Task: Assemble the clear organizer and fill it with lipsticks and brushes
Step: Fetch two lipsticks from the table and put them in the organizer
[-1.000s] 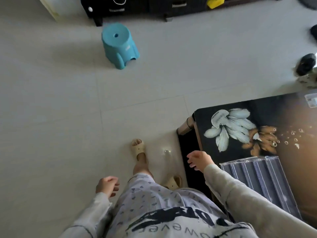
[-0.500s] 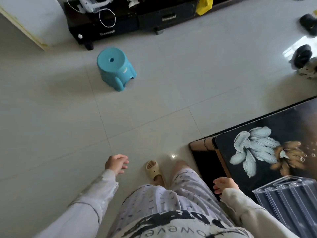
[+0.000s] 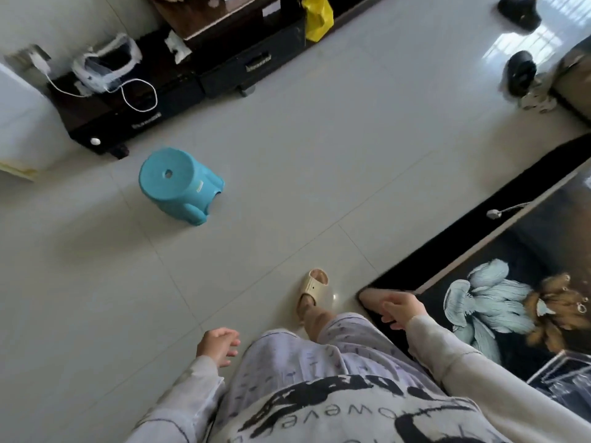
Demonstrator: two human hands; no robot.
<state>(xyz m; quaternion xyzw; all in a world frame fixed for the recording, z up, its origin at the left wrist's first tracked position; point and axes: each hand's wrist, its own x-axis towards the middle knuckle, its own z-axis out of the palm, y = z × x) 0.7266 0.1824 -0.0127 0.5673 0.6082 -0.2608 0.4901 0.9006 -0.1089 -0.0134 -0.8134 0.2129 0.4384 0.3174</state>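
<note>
My left hand hangs relaxed, holding nothing, over the tiled floor; blue stool well ahead of it. My right hand, also loose and holding nothing, is just by the corner of the black flower-print table, with my beige slipper ahead between both hands. Clear organizer on the table, well right of my right hand, partly cut off.

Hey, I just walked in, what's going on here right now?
A person in slippers stands on the tiled floor beside a dark flower-print table. Both grips are empty: the left grip hangs loose by the hip and the right grip is open near the table's corner. The clear organizer sits on the table at the frame's edge, untouched. No lipsticks or brushes are in view. A blue stool stands on the floor ahead.
</note>
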